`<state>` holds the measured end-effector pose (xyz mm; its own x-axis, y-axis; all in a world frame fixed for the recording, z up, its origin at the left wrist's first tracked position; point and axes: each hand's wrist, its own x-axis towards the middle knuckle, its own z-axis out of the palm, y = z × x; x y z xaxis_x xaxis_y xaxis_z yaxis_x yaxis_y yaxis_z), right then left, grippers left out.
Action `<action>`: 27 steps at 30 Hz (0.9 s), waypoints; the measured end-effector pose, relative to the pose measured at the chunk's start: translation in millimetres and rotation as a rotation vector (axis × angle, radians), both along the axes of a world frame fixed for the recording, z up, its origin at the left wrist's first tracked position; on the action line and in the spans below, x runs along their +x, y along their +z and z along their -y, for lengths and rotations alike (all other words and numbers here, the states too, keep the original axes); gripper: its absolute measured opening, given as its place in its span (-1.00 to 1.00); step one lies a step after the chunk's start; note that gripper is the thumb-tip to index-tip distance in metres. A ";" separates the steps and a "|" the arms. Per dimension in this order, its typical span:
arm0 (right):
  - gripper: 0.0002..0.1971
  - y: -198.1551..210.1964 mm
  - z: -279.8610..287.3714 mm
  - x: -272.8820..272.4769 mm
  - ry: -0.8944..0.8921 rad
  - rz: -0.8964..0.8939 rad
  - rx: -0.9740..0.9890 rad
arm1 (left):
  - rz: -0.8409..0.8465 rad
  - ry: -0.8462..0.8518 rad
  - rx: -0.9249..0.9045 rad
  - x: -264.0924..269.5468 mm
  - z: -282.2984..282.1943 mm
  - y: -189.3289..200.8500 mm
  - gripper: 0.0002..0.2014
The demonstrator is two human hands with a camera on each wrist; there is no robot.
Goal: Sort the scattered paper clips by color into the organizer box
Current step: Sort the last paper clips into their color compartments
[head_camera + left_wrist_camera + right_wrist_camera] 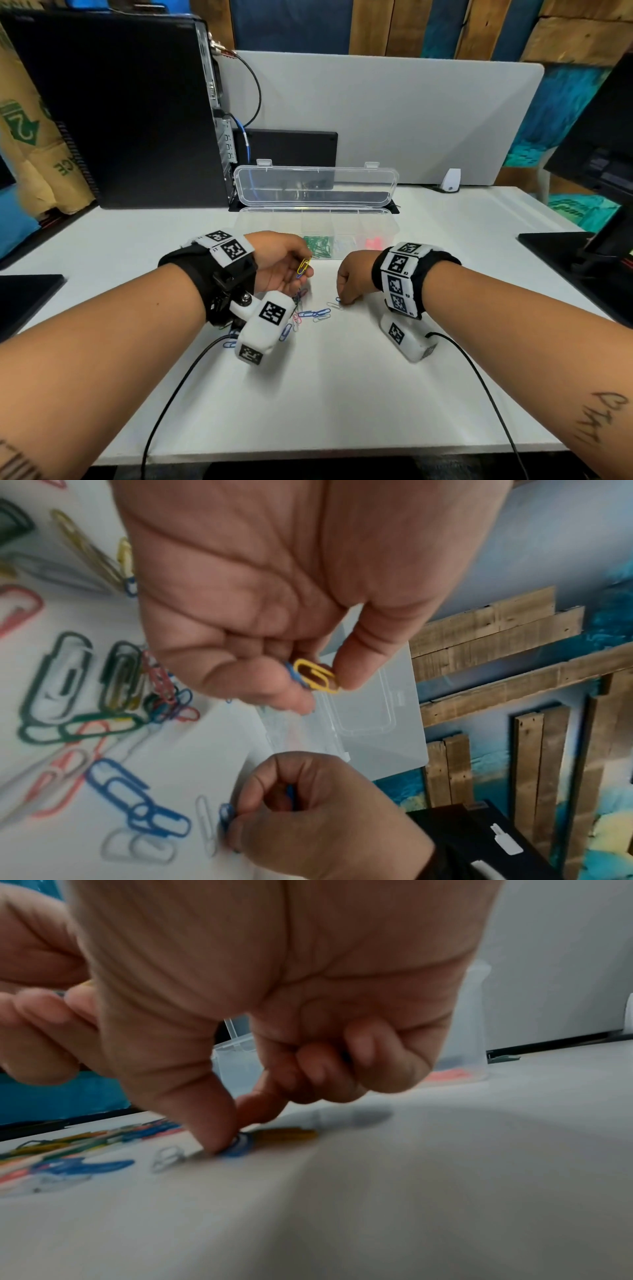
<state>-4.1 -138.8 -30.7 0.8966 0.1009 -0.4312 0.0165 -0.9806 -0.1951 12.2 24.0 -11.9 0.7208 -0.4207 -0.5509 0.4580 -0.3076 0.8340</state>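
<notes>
My left hand (pixel 291 267) is raised a little above the table and pinches a yellow paper clip (pixel 304 265) (pixel 316 676) together with a blue clip (pixel 295 675) between thumb and fingers. My right hand (pixel 349 277) is down on the table, its thumb and forefinger pinching a blue paper clip (pixel 240 1146) (pixel 225 815) that lies on the surface. Scattered clips (pixel 315 313) in blue, white, pink, green and yellow lie between and under my hands. The clear organizer box (pixel 387 226) stands open behind, holding green clips (pixel 318 245), white clips (pixel 344 245) and pink clips (pixel 373 244) in separate compartments.
A black computer tower (pixel 113 113) stands at the back left with cables. A grey partition (pixel 411 120) runs behind the box. Black monitor bases (pixel 561 246) sit at the right and left edges. Camera cables (pixel 171 394) trail over the white table (pixel 342 394) toward me.
</notes>
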 end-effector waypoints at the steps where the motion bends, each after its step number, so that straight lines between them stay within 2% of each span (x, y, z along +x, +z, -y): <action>1: -0.95 -0.1 0.5 0.0 -0.001 -0.003 0.000 | -0.001 0.010 0.002 -1.1 -0.9 -0.5 -0.76; 4: -0.93 0.2 1.6 0.4 0.014 -0.018 -0.028 | 0.028 0.023 0.058 -3.6 -2.4 -4.5 -0.76; 8: -0.90 2.7 0.6 -2.6 0.004 -0.060 -0.038 | 0.103 -0.023 0.244 -5.8 -2.8 -9.6 -0.79; 10: -0.90 6.8 0.4 -4.2 -0.024 -0.062 -0.012 | 0.248 -0.120 0.448 -8.7 -2.6 -6.2 -0.93; 13: -0.82 11.4 2.0 -1.9 -0.101 -0.115 0.168 | 0.569 -0.379 0.847 -11.9 -4.1 -1.9 -0.74; 15: -0.79 10.4 3.1 0.4 -0.139 -0.164 0.312 | 0.693 -0.453 0.977 -16.1 -4.1 1.7 -0.73; 17: -0.78 7.0 3.1 1.3 -0.158 -0.184 0.405 | 0.752 -0.489 1.017 -17.0 -2.3 1.3 -0.78; 20: -0.75 2.3 2.6 0.9 -0.202 -0.237 0.536 | 0.799 -0.496 0.967 -14.3 -0.2 -3.9 -0.97; 24: -0.65 1.2 3.6 -1.2 -0.222 -0.331 0.587 | 0.802 -0.531 0.891 -15.9 3.4 -12.1 -0.90; 27: -0.72 2.5 2.1 -3.8 -0.244 -0.341 0.598 | 0.809 -0.597 0.913 -18.9 10.4 -14.9 -0.82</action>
